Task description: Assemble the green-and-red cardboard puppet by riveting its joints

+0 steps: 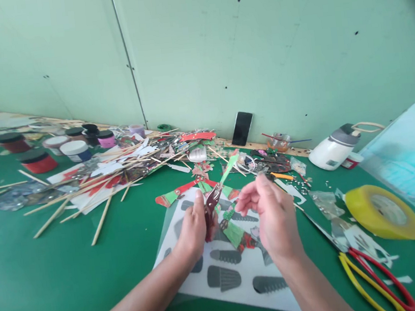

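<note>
Several painted pieces point(234, 234) look cut already; the green strip point(228, 168) at the pliers' point(210, 205) tip seems unfinished. Left hand point(193, 227) grips those, right hand point(275, 215) has loosely curled fingers, can't tell if pinching anything.

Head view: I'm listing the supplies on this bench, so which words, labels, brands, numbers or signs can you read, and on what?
None can be read for certain.
White-lidded blue jar: label too small and blurred.
White-and-grey container: dark square patch, too blurred.
Green wall: faint marks, illegible.
Phone: dark screen, no text visible.
Dark red tool in the left hand: no lettering visible.
</note>
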Action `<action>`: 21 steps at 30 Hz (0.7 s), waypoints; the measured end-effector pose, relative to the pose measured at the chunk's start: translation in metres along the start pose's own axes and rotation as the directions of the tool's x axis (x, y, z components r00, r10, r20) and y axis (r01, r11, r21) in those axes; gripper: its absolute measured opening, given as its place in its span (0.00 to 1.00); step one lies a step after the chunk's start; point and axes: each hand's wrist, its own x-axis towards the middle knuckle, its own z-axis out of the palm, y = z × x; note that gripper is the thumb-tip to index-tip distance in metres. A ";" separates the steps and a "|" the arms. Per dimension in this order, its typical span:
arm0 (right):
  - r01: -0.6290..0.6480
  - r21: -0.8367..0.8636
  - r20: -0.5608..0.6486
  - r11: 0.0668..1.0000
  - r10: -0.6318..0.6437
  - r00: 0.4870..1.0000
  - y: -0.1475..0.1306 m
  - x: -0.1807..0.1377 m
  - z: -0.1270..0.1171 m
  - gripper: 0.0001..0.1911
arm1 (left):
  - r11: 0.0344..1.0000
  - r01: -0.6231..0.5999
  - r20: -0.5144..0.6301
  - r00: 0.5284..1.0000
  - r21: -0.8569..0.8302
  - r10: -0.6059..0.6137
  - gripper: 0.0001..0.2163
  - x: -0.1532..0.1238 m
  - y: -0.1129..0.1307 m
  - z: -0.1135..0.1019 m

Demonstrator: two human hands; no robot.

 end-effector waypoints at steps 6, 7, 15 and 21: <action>-0.161 -0.139 0.329 0.977 0.199 0.923 0.024 -0.013 0.026 0.19 | 0.919 0.255 0.059 0.967 -0.301 -0.249 0.27 -0.008 0.003 0.005; -0.189 -0.128 0.380 0.974 0.224 0.898 0.028 -0.015 0.030 0.19 | 0.899 0.287 0.049 0.956 -0.330 -0.288 0.26 -0.008 0.003 0.005; -0.428 0.020 0.409 0.904 0.383 0.828 0.043 -0.024 0.041 0.19 | 0.767 0.446 0.189 0.894 -0.460 -0.407 0.24 -0.012 0.006 0.002; -0.380 -0.046 0.258 0.924 0.379 0.889 0.048 -0.028 0.046 0.23 | 0.824 0.412 0.024 0.899 -0.389 -0.438 0.20 -0.019 -0.001 0.009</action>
